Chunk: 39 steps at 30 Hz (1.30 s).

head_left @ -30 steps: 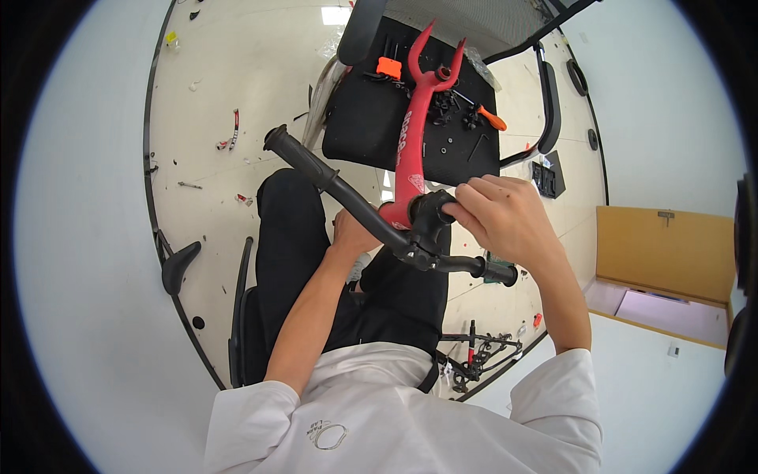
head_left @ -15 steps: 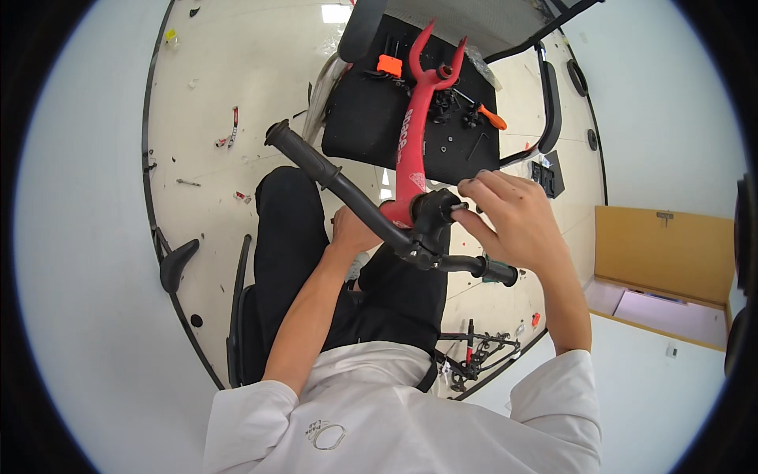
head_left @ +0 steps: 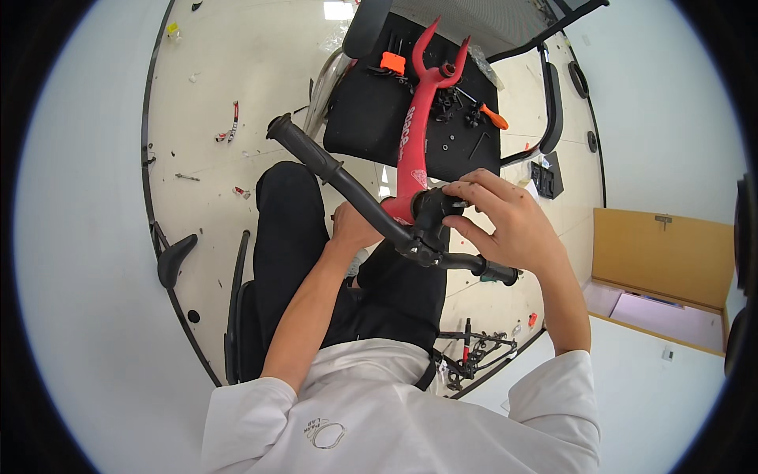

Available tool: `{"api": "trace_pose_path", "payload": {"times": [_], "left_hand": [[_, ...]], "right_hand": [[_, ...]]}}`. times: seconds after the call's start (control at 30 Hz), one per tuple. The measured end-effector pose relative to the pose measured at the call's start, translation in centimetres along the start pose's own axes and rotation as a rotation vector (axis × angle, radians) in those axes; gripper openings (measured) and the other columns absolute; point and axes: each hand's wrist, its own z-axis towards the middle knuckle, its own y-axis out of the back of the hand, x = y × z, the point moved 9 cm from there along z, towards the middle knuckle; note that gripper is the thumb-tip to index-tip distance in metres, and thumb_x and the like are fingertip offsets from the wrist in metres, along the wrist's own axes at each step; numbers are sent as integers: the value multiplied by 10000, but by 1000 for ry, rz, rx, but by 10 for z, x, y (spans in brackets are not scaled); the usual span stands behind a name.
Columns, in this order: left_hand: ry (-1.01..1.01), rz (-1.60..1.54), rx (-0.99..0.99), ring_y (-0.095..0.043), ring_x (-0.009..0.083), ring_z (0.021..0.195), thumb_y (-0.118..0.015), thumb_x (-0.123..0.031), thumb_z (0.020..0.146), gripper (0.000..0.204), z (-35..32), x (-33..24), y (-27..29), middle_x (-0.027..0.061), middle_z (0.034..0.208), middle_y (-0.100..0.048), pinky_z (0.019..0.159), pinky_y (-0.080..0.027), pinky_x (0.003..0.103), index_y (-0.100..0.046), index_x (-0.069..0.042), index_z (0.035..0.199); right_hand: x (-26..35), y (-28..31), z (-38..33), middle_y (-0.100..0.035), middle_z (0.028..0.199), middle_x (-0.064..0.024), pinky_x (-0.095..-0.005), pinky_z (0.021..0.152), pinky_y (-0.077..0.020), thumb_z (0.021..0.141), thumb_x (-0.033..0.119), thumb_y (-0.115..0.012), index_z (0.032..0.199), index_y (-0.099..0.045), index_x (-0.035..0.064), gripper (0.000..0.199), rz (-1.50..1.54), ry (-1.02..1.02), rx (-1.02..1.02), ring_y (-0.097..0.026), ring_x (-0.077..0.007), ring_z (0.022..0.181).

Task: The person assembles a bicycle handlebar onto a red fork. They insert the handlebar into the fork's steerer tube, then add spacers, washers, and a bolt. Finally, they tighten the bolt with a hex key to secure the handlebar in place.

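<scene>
A red bicycle frame (head_left: 417, 130) leans from the chair seat towards my lap, its forked end far away. At its near end sits a black stem (head_left: 433, 217) clamped to a black handlebar (head_left: 359, 197) with rubber grips. My left hand (head_left: 353, 227) is closed at the frame's near end, below the handlebar; its fingertips are hidden. My right hand (head_left: 505, 217) is at the right side of the stem. Its thumb and fingers pinch a small metal bolt (head_left: 459, 205) against the stem.
On the black chair seat (head_left: 367, 118) lie an orange tool holder (head_left: 392, 63), an orange-handled screwdriver (head_left: 493, 117), a hex key (head_left: 478, 145) and small black parts. A saddle (head_left: 177, 261) stands at the left wall. Dark bike parts (head_left: 474, 351) lie at lower right.
My right hand has shifted slightly left, its fingers closer over the stem, and less of the bolt shows. My left hand, the frame and the handlebar have stayed nearly still.
</scene>
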Motion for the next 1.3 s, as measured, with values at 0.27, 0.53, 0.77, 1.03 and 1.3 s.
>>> {"api": "trace_pose_path", "payload": {"times": [0.27, 0.53, 0.77, 1.03, 1.3], "left_hand": [[2, -17, 5, -698, 373, 713, -782, -338, 666, 369, 2, 6, -5, 225, 712, -675, 675, -527, 426, -741, -22, 851], [22, -4, 8, -698, 366, 703, -787, -336, 664, 367, 0, 1, 0, 218, 699, -674, 672, -528, 418, -746, -23, 849], [27, -9, 18, -699, 358, 691, -803, -333, 651, 357, 1, 2, -4, 206, 695, -680, 670, -534, 408, -753, -30, 833], [31, -33, -31, -702, 352, 697, -813, -321, 643, 342, -3, -7, 10, 195, 704, -690, 669, -543, 407, -760, -41, 831], [17, -42, -5, -704, 353, 710, -819, -293, 642, 335, -6, -18, 15, 197, 704, -689, 679, -544, 398, -759, -26, 834]], "right_hand": [[-5, 2, -1, -647, 980, -83, -354, 691, -553, 795, 112, -789, 1073, -691, 38, 304, 94, -76, -23, -675, -274, 799], [-9, 12, -7, -651, 902, -77, -343, 653, -548, 816, 43, -738, 937, -701, 15, 129, 34, -35, -21, -659, -255, 730], [1, 1, -2, -521, 687, -77, -374, 570, -475, 848, 131, -735, 810, -602, 38, 167, -243, 26, 21, -566, -269, 589], [-2, 11, -9, -557, 691, -70, -363, 543, -460, 861, 131, -713, 854, -609, 41, 138, -148, -12, -82, -583, -261, 590], [-5, 1, -4, -613, 787, -72, -366, 575, -499, 865, 123, -695, 915, -608, 34, 135, -307, 8, 74, -618, -270, 643]]}}
